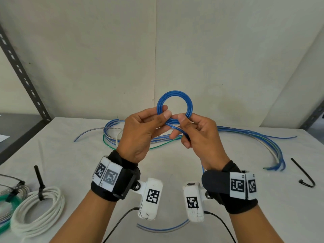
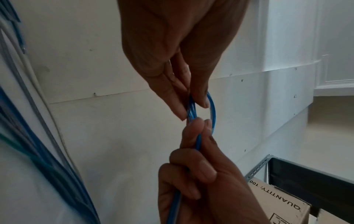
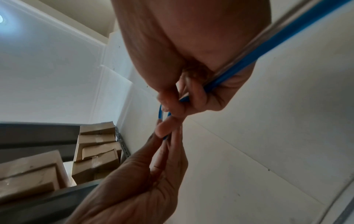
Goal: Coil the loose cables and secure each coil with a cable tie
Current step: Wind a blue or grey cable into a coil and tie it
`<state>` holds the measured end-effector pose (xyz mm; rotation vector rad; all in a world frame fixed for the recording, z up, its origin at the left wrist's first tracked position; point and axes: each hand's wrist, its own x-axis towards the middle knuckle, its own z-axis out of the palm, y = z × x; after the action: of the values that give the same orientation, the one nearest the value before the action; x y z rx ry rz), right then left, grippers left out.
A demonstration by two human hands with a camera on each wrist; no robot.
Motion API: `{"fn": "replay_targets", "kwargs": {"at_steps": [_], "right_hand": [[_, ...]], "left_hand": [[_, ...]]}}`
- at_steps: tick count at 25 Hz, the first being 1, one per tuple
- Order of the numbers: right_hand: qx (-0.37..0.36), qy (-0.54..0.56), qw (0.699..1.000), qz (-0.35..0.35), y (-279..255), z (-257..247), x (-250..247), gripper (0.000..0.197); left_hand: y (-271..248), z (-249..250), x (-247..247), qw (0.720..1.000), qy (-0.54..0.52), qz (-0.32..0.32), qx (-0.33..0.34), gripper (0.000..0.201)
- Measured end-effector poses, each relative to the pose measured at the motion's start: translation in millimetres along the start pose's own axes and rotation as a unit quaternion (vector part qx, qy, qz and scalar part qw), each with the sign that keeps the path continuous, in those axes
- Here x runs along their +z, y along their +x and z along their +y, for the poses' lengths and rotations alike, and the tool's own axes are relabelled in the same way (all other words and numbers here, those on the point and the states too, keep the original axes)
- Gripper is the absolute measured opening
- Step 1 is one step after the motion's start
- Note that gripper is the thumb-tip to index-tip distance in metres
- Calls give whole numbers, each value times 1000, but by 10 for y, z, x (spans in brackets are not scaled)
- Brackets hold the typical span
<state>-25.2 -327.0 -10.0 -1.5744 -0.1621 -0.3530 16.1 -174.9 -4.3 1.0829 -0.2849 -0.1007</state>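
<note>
Pinching a small blue coil [image 1: 174,106] at its lower arc, the left hand [image 1: 140,135] and right hand [image 1: 198,135] meet above the middle of the tabletop [image 1: 228,190], thumbs nearly touching. The right hand's curled fingers also grip the blue cable's free length [image 3: 272,50], which runs down past the wrist; part of it lies near the front edge [image 1: 163,229]. Loose cables [image 1: 245,135], blue, green and white, sprawl along the back edge toward the right. A black cable tie [image 1: 302,172], bent into a hook, lies near the right edge. At the front-left corner sits a white coil [image 1: 37,212] bound with a black tie [image 1: 41,186], beside green and grey coils [image 1: 7,202] cut off by the frame.
</note>
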Motion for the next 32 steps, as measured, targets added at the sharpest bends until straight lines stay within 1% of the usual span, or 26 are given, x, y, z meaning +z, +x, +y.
{"fn": "replay_targets", "kwargs": {"at_steps": [2,4,7,9,11,13,14,15,16,17,18,19,21,22,23,24,26,29,30,32], "right_hand": [[0,-25,1000,8,7,6,18,25],[12,-28,999,13,12,-3,-4,26],[63,3,998,-25,27,-20,-67,27],[73,-11,996,-59,39,-11,-107,22],[57,-46,995,-73,56,15,-189,14],[7,-120,990,-75,68,28,-310,5],[-26,-183,980,-73,70,40,-352,7],[-59,-261,961,-65,75,65,-381,12],[-87,-335,937,-52,81,97,-394,16],[-104,-385,916,-40,80,115,-380,18],[-107,-405,907,-35,72,127,-361,19],[-95,-396,912,-42,72,143,-347,20],[-30,-308,949,-65,90,150,-348,21],[9,-249,966,-62,88,130,-340,21],[42,-201,977,-49,81,103,-321,21],[61,-170,983,-34,73,76,-304,21],[67,-140,988,-26,56,20,-290,24],[38,-104,991,-70,17,-44,-277,23],[19,-113,990,-84,12,-33,-275,22],[-17,-148,985,-82,20,21,-263,18]], "left_hand": [[9,-8,-20,1000,3,10,-5,32],[22,-1,-46,1000,3,4,-13,31],[24,-6,-49,1000,20,-9,-10,30],[34,11,-62,999,35,-2,6,30],[83,93,-173,998,47,29,33,28],[143,193,-325,995,60,53,64,27],[152,224,-375,993,68,55,74,27],[150,232,-393,992,78,51,80,27],[145,224,-386,992,88,43,84,27],[139,210,-380,991,99,33,85,27],[144,189,-370,990,108,24,85,27],[146,180,-372,990,116,18,83,27],[148,204,-417,987,142,6,76,27],[146,220,-443,984,162,-6,74,26],[135,236,-461,980,185,-24,72,25],[116,245,-463,975,207,-46,68,25],[89,254,-447,965,242,-88,58,27],[81,280,-448,949,287,-118,48,25],[73,291,-448,945,299,-122,43,23],[64,308,-441,939,319,-124,42,21]]}}
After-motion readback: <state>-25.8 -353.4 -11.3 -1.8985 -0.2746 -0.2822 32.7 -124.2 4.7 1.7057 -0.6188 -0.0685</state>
